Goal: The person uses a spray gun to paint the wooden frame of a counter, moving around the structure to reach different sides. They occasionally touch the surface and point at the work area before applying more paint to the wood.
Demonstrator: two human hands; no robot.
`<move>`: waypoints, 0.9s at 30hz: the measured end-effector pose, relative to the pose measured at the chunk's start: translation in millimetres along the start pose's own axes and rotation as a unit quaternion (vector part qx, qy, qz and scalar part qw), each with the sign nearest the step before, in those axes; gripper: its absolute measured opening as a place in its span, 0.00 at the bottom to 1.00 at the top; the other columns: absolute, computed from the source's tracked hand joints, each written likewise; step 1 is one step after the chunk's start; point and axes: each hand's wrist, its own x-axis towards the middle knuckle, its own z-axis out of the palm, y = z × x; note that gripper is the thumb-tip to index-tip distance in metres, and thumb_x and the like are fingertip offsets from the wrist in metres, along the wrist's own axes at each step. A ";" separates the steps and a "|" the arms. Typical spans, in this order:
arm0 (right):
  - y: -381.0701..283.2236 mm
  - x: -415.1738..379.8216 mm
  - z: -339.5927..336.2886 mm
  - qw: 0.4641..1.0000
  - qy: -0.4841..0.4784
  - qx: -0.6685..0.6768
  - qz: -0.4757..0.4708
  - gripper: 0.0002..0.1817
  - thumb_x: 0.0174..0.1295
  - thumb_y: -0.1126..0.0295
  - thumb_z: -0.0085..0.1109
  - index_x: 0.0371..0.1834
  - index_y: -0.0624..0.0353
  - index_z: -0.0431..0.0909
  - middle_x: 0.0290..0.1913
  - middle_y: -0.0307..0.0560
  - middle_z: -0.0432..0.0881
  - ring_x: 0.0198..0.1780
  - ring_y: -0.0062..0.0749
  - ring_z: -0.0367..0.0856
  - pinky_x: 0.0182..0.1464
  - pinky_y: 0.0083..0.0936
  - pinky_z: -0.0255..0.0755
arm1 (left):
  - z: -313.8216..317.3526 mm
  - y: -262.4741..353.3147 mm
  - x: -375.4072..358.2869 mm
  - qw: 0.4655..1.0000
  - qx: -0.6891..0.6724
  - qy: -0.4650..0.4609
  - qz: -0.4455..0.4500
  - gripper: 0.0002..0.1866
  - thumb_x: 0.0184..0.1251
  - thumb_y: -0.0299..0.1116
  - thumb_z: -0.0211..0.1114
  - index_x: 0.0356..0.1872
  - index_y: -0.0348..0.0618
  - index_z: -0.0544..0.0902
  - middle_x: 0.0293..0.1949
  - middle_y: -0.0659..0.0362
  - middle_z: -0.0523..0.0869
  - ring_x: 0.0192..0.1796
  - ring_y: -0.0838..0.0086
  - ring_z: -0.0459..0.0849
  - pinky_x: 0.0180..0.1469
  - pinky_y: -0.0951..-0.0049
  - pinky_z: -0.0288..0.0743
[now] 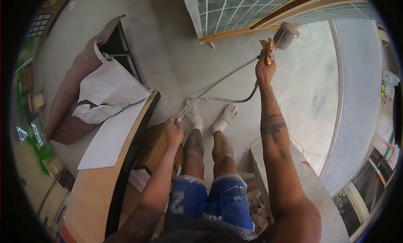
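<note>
Also, bench (97,192) + cardbd box (152,150) nr L hand (174,130).

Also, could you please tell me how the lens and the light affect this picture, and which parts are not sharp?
Head view: wide-angle distortion, with black corners and the long edging strip looking bowed; head view: floor darker near the top centre, no harsh glare on it; head view: spray gun in the right hand slightly soft, green patch smeary.

spray gun (269,52) is orange-brown | cup (286,36) is cloudy grey-brown | panel (228,10) shows grey-green, white grid lines | shorts (224,201) are blue, white numeral | cover (75,83) is mauve-brown
</note>
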 end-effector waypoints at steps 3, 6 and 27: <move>7.4 13.2 8.4 1.000 0.002 0.006 0.018 0.21 0.74 0.55 0.59 0.49 0.66 0.80 0.30 0.44 0.84 0.33 0.26 0.81 0.40 0.28 0.75 | 1.4 3.8 2.2 1.000 -0.016 0.004 -0.024 0.14 0.77 0.34 0.62 0.54 0.36 0.83 0.46 0.44 0.88 0.48 0.54 0.87 0.54 0.61 0.77; 13.6 14.5 12.8 1.000 -0.007 0.025 0.014 0.22 0.73 0.54 0.58 0.45 0.67 0.82 0.30 0.45 0.85 0.35 0.27 0.82 0.41 0.28 0.75 | -2.0 6.0 1.8 0.999 -0.018 0.007 -0.028 0.14 0.77 0.35 0.62 0.55 0.36 0.82 0.45 0.44 0.88 0.48 0.54 0.87 0.54 0.61 0.77; 4.6 -88.8 33.0 0.984 -0.170 0.042 0.031 0.20 0.74 0.58 0.59 0.49 0.70 0.79 0.30 0.42 0.82 0.34 0.24 0.81 0.40 0.25 0.76 | -49.0 -20.6 -11.0 0.996 0.036 0.018 -0.079 0.16 0.77 0.35 0.62 0.56 0.34 0.81 0.54 0.42 0.85 0.58 0.53 0.83 0.63 0.61 0.72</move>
